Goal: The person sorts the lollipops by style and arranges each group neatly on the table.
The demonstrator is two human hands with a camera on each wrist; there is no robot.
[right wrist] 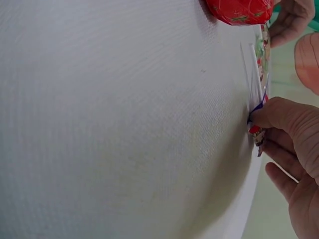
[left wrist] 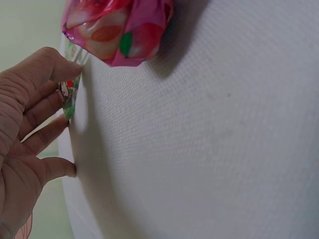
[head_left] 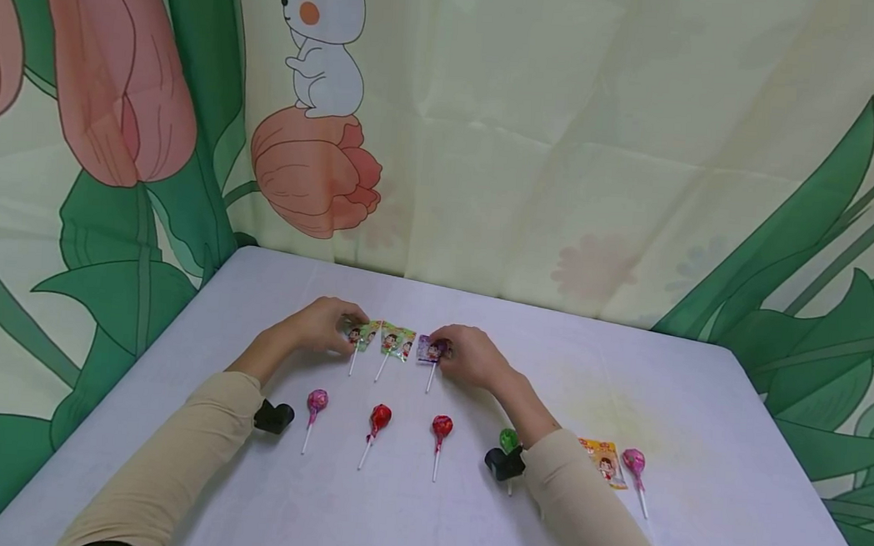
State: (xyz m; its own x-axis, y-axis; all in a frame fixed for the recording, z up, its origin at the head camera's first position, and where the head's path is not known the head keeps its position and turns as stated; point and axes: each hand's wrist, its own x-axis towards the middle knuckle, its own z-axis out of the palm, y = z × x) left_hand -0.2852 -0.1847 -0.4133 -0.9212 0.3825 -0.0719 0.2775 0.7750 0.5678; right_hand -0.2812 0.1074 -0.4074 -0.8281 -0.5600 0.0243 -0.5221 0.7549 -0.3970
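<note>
At the back of the table my left hand (head_left: 324,326) pinches the edge of a green-wrapped flat lollipop (head_left: 361,333). In the left wrist view its thumb and fingers (left wrist: 47,107) lie about that wrapper, partly hiding it. My right hand (head_left: 471,357) pinches a purple-wrapped flat lollipop (head_left: 425,349), whose right side the fingertips cover; its stick points toward the front. Between the hands lies another green-wrapped flat lollipop (head_left: 398,342), touched by neither hand. These three lie side by side in a row.
Nearer me lie a pink ball lollipop (head_left: 317,400), two red ones (head_left: 380,417), and a green one (head_left: 509,439) partly behind the right wrist camera (head_left: 505,463). At right are an orange-wrapped flat lollipop (head_left: 606,463), partly behind the sleeve, and another pink one (head_left: 633,461). A printed curtain hangs behind.
</note>
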